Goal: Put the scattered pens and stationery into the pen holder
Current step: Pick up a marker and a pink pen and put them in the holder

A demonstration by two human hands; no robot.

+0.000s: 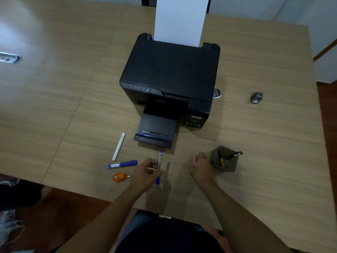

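My left hand (148,173) grips a purple-capped pen (159,162) just above the table near its front edge. Closed around a thin pink pen (194,160), my right hand (201,168) hovers right beside the grey pen holder (225,160). That holder stands at the front right with a black pen and a yellow-and-black pen inside. To the left on the table lie a white pen (118,146), a purple marker (121,164) and an orange correction-tape dispenser (120,177).
A black printer (169,77) with a white sheet standing up behind it sits mid-table, its output tray (155,133) reaching toward me. A small grey metal piece (256,97) lies at the right. The table's front edge (91,195) runs below the stationery.
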